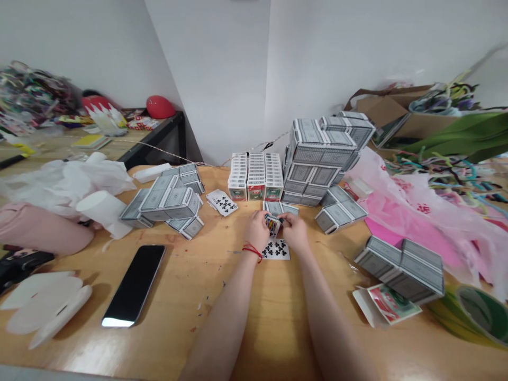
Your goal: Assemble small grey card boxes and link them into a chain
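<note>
In the middle of the table, my left hand, with a red string bracelet at its wrist, pinches the left edge of a playing card with a coloured court figure. My right hand grips the same card at its right edge; whether more cards lie behind it I cannot tell. Below the hands lies a playing card with clubs, partly covered. Just behind them sits a grey-patterned block of cards. Several loose playing cards lie fanned to the left.
Three rows of card boxes stand behind the hands. Grey-patterned blocks are piled high at right and lower at left. A phone lies front left; an opened card box and a tape roll sit front right.
</note>
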Demonstrator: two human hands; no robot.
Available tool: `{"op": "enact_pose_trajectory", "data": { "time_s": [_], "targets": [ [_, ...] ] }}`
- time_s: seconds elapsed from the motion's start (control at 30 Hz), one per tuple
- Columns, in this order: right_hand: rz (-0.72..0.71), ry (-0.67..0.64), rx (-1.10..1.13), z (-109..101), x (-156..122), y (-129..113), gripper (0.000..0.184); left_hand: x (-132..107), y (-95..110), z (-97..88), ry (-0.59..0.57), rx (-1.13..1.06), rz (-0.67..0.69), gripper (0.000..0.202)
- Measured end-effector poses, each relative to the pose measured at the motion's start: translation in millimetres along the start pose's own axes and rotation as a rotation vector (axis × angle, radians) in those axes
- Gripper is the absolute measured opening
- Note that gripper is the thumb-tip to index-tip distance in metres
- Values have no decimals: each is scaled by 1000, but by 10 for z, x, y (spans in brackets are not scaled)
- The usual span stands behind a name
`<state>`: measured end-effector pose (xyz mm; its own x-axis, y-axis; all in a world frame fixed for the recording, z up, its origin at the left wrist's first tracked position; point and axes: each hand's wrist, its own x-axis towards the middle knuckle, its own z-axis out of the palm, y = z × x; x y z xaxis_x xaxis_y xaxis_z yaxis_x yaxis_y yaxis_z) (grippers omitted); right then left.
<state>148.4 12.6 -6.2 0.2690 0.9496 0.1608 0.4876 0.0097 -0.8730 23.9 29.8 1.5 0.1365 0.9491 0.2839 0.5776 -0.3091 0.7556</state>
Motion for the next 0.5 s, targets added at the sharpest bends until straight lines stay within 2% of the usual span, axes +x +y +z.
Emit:
{"op": "enact_pose_trajectory", "data": {
  "time_s": [0.23,0.37,0.43,0.5],
  "targets": [
    [37,-80,262,-28,33,43,22,38,-37,-39,-13,-183,-6,27],
    [58,-54,292,-22,39,40,21,68,-91,-78,-29,-350,-65,28],
    [74,-9,289,-19,45,57,22,70,-113,-134,-69,-403,-122,39],
    [91,26,300,-15,52,80,23,53,-118,-214,-182,-399,-132,46]
  ]
}}
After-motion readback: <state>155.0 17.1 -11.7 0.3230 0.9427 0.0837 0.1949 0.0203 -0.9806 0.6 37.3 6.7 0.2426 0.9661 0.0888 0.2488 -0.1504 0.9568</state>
